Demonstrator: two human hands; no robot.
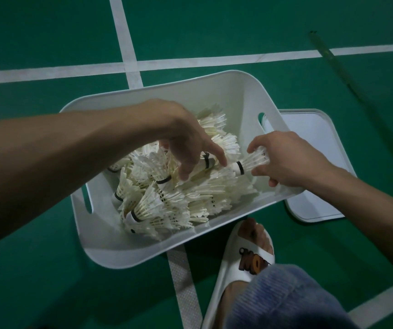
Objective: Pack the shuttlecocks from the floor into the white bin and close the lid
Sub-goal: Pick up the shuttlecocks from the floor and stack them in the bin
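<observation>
The white bin [129,248] stands open on the green floor, holding a heap of several white feather shuttlecocks [167,200]. My left hand [186,138] hangs over the heap, fingers spread downward and touching a shuttlecock with a black band [206,162]. My right hand [285,157] reaches over the bin's right rim and grips the feathers of another shuttlecock [250,162], its cork pointing left. The bin's white lid [316,138] lies flat on the floor to the right, partly under the bin.
My foot in a white slipper [243,264] stands just in front of the bin, with my knee in blue cloth [285,300] below it. White court lines [129,60] cross the floor. A thin dark pole [340,70] lies at the upper right.
</observation>
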